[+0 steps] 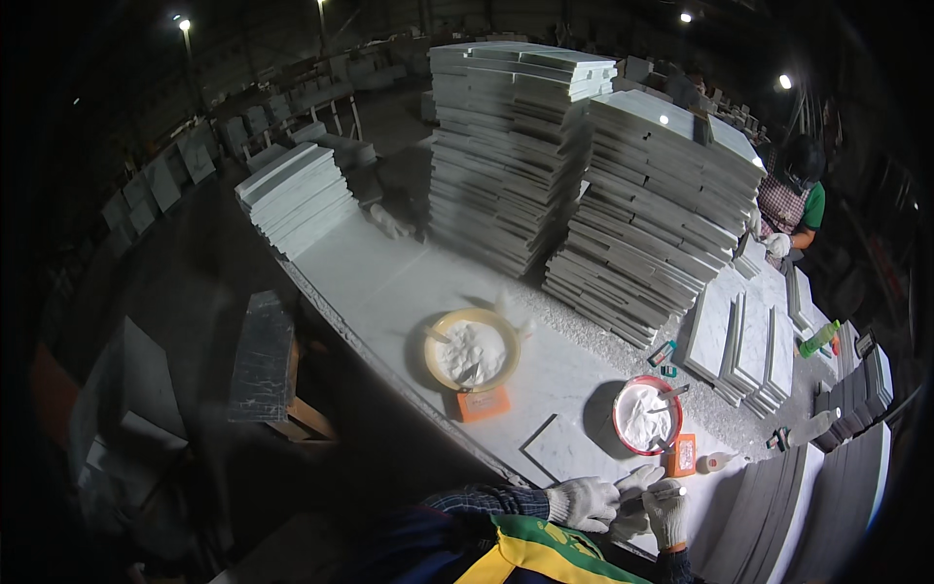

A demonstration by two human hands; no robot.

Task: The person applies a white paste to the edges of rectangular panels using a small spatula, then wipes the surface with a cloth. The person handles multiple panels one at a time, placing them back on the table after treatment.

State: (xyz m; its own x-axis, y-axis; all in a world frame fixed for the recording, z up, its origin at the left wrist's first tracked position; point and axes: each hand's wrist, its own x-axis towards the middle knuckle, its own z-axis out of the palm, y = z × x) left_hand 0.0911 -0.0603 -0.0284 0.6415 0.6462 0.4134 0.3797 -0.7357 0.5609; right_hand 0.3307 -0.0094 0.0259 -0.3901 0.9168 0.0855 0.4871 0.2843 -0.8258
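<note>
Both gloved in coarse white knit: left hand (584,501) and right hand (666,511), close together at the near edge of a smooth, pale worktable (365,277), grip of each too small and shadowed to tell. Just beyond the left hand, near that same edge, a flat, faintly veined stone slab (574,448), square-cornered, dark along two sides. Past it, a round red-rimmed bowl (616,419) of thick white paste (642,414), beside a boxy orange container (681,456) and a small translucent bottle (717,462). Farther left, a yellow bowl (430,350) of lumpy paste, orange block (484,405) at its front. Toward the far edge, two tall, ragged-sided stacks of thin grey slabs (506,146); at the left end, a lower stack (297,200).
</note>
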